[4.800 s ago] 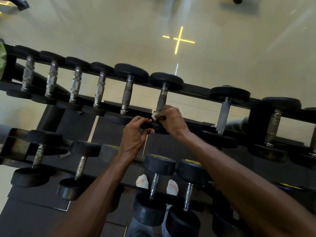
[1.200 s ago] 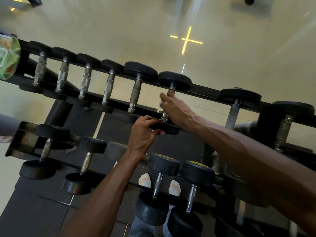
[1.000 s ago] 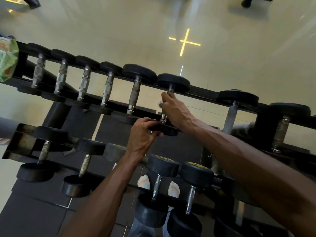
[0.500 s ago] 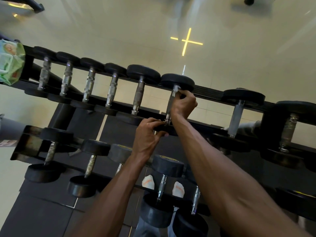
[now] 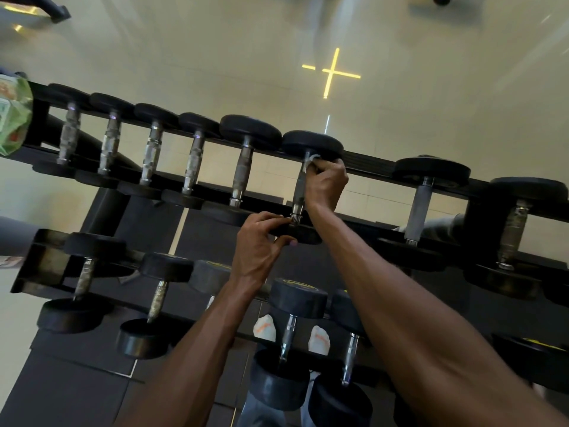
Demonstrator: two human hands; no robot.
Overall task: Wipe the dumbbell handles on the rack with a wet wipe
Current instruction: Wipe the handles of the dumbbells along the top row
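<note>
Right hand point(image 5: 326, 183) pinched wipe point(image 5: 310, 161) round handle point(image 5: 298, 189) top; left hand point(image 5: 261, 238) gripped near head point(image 5: 295, 232). Dumbbell probably heavy, rigid; wipe soft, needs squeeze.

Dumbbells lay side by side across the top tier of the rack point(image 5: 375, 163), more on the tier point(image 5: 37, 263) below. A packet point(image 5: 14, 118) sat at the top tier's left end. The floor point(image 5: 215, 41) lay behind.
</note>
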